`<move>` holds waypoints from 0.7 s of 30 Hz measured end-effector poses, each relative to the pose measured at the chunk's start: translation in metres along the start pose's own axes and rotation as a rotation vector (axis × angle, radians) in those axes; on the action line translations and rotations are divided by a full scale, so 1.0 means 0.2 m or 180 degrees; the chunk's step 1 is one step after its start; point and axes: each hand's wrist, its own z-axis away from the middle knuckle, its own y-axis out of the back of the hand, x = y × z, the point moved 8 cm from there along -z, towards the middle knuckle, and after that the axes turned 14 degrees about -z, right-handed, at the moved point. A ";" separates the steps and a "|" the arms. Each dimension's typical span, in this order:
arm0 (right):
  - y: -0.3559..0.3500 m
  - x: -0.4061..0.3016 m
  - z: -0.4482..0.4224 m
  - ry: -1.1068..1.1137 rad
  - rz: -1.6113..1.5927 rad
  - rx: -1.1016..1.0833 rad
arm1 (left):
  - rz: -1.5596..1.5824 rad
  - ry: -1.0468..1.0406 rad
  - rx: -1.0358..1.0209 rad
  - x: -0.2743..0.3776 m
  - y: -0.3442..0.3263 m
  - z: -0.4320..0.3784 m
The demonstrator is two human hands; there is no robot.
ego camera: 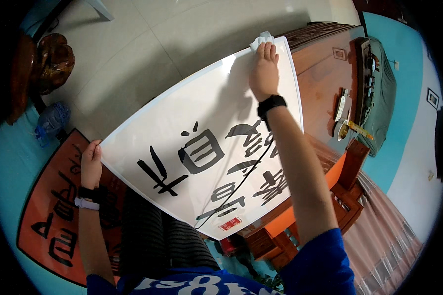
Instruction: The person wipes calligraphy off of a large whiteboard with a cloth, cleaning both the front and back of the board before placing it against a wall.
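Observation:
A white framed panel [177, 110] with black brush-written characters and a small red seal stands tilted in front of me, a thin dark cord crossing its lower part. My left hand [92, 162] grips its left corner, thumb and fingers closed on the edge. Near the upper right corner, my right hand [265, 72] presses a crumpled white cloth or tissue [262, 40] against the frame's edge. Its fingers lie over the cloth. I wear dark bands on both wrists, with a pale one also on the left.
A red panel with black characters [59, 206] lies at the left, near a clear plastic bottle [55, 118] and a glossy wooden carving [55, 62]. At the right are a wooden table [317, 73] holding a tea tray [363, 73], wooden furniture [347, 206] and a curtain [380, 236].

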 end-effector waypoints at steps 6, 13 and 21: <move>-0.08 -0.06 0.02 -0.0050 0.0237 -0.0119 | -0.0607 -0.0415 0.0337 0.07 0.05 0.03; -0.05 -0.15 0.04 -0.0316 -0.0339 -0.0108 | -0.0464 -0.0451 0.0097 0.06 0.03 0.00; -0.09 -0.20 0.17 0.0154 -0.0189 -0.0061 | -0.0576 -0.0520 -0.0116 0.03 0.03 -0.04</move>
